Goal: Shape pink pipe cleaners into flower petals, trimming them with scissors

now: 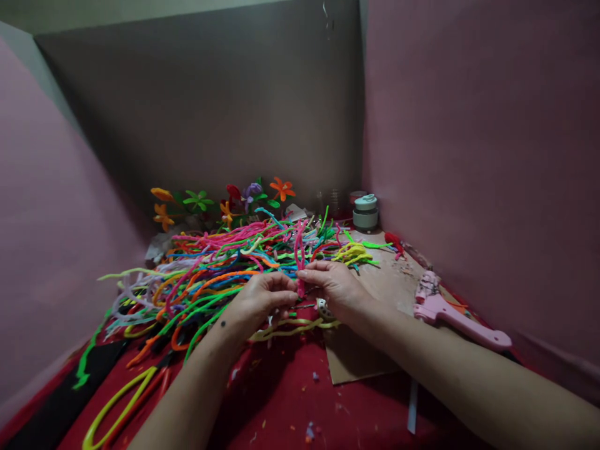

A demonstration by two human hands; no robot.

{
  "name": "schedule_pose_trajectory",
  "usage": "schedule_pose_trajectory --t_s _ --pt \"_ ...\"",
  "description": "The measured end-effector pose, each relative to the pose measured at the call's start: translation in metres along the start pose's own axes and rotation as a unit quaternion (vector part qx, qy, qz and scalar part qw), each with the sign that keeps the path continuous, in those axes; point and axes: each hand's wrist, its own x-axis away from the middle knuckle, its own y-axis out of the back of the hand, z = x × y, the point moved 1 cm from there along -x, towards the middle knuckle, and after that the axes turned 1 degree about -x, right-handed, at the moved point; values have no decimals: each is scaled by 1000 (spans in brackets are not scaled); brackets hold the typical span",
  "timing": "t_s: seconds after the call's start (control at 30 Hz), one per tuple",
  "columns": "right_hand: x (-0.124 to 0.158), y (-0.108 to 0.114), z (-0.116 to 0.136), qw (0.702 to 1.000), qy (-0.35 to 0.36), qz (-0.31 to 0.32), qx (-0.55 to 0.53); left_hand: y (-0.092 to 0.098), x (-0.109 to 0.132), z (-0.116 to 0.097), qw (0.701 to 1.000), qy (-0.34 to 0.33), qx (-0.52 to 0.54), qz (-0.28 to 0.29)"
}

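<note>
Pink pipe cleaners (300, 247) stand upright between my two hands, bent into a narrow loop. My right hand (330, 284) pinches them from the right, thumb and forefinger closed on the stems. From the left, my left hand (269, 297) closes its fingertips at their lower end. Just under my right hand lies a small whitish perforated piece (322, 307), partly hidden. Behind and left of both hands spreads a large heap of coloured pipe cleaners (225, 250). A pale yellow pipe cleaner (300, 326) lies below the hands.
Yellow-and-red-handled scissors or pliers (122, 403) lie at the lower left. On the right, a pink glue gun (462, 319) rests by a cardboard sheet (359, 359). A lidded jar (365, 212) and pipe-cleaner flowers (282, 188) stand at the back. Scraps dot the red cloth (281, 400).
</note>
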Motion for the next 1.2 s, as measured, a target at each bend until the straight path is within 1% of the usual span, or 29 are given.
schedule_pose_trajectory --t_s 0.13,0.17,0.3,0.4,0.5,0.63,0.7,0.73,0.8,0.87,0.93,1.0,1.2 --pt "1 0 -2 999 -7 29 23 8 -1 -1 994 -49 79 -55" --pt "1 0 -3 999 -9 36 27 8 -1 -1 992 -59 93 -61" --pt "3 -1 -4 998 -33 41 38 3 -2 -1 988 -78 122 -48" --pt "4 -2 -5 996 -64 43 50 -1 -1 0 990 -81 103 -50" --pt "4 -2 -4 994 -68 51 63 -2 0 -2 992 -90 65 -61" --pt "2 -1 -3 994 -74 52 69 -1 1 -4 988 -131 -2 -86" --pt "1 0 -3 993 -82 47 66 1 0 -5 974 -190 -58 -104" --pt "1 1 -3 993 -84 49 65 2 0 -5 962 -229 -97 -110" --pt "0 2 -5 992 -86 58 65 4 -1 -5 929 -300 -188 -112" --pt "-1 3 -6 991 -86 75 66 5 0 -6 892 -345 -273 -105" --pt "-1 4 -7 990 -90 92 64 6 2 -8 863 -369 -329 -101" --pt "-1 4 -7 988 -97 105 59 7 4 -10 847 -380 -358 -98" --pt "1 3 -4 986 -109 119 45 10 8 -11 839 -389 -370 -87"
